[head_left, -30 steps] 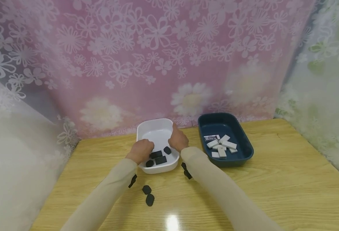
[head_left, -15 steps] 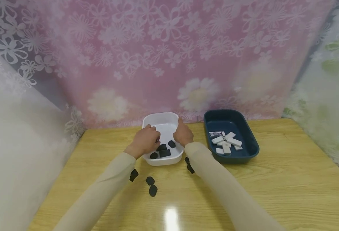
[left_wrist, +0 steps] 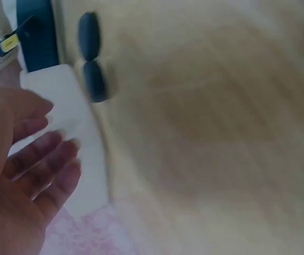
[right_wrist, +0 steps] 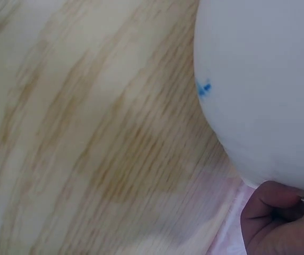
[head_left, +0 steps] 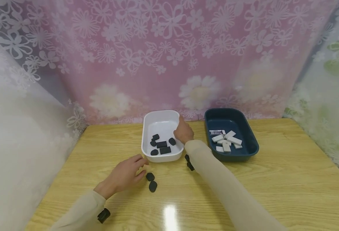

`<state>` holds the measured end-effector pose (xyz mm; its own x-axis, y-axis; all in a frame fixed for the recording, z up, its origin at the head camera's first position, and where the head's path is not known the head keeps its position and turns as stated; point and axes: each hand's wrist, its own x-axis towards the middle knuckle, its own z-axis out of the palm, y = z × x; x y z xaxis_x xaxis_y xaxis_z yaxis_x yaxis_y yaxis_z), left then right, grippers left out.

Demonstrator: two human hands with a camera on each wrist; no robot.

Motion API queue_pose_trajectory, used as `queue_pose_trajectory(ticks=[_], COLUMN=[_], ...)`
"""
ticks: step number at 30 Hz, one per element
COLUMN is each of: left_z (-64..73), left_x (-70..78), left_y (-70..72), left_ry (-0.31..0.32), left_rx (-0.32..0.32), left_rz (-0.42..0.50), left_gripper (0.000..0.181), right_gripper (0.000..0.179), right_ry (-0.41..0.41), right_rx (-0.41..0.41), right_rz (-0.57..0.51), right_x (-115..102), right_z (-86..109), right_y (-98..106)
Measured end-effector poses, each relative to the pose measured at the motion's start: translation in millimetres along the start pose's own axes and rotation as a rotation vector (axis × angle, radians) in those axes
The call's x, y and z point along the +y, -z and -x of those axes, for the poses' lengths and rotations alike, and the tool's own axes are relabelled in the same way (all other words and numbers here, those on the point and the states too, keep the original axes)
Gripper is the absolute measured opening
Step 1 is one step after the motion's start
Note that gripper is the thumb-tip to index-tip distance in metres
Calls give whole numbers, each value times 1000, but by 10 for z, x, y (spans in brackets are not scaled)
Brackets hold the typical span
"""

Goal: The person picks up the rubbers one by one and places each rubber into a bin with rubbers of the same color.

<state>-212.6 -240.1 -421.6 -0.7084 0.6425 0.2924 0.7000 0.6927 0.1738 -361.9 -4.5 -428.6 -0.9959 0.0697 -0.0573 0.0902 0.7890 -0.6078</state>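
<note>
My left hand hovers over the table in front of the white basin, fingers loosely bent and holding nothing. Just to its right lie two black stone-like pieces, an angular one and a longer one, end to end. With my right hand I grip the basin's right rim; the right wrist view shows bent fingers at its edge. Inside the basin are several black pieces, among them a rectangular block and a rounded one.
To the right stands a dark blue basin holding several white rectangular blocks and a printed label. Behind both basins hangs a pink flowered curtain at the wooden table's back edge.
My left hand has come out of the white basin, back toward the near left, uncovering black pieces inside. The right hand has stayed on the rim. The head view has shifted slightly.
</note>
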Motion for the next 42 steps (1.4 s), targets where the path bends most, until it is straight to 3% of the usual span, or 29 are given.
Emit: queue_pose_trajectory(ticks=[3, 5, 14, 25, 33, 37, 42], left_z=[73, 82, 30, -84, -92, -152, -374], left_x=[-4, 4, 65, 61, 84, 90, 17], left_y=[-95, -139, -155, -148, -81, 80, 322], left_ry=[-26, -47, -123, -76, -63, -61, -39], left_rx=[-116, -156, -187, -271, -272, -232, -137], left_rz=[26, 26, 57, 78, 103, 137, 222], left_gripper=[22, 23, 16, 12, 13, 13, 15], right_gripper=[80, 80, 81, 80, 78, 79, 80], right_ry=[-3, -5, -12, 2, -3, -8, -9], right_rx=[7, 7, 2, 19, 26, 22, 25], right_rz=[2, 1, -13, -33, -11, -5, -13], right_x=[9, 10, -10, 13, 28, 36, 34], right_z=[-5, 2, 42, 32, 7, -4, -8], right_y=[24, 37, 13, 1, -24, -38, -39])
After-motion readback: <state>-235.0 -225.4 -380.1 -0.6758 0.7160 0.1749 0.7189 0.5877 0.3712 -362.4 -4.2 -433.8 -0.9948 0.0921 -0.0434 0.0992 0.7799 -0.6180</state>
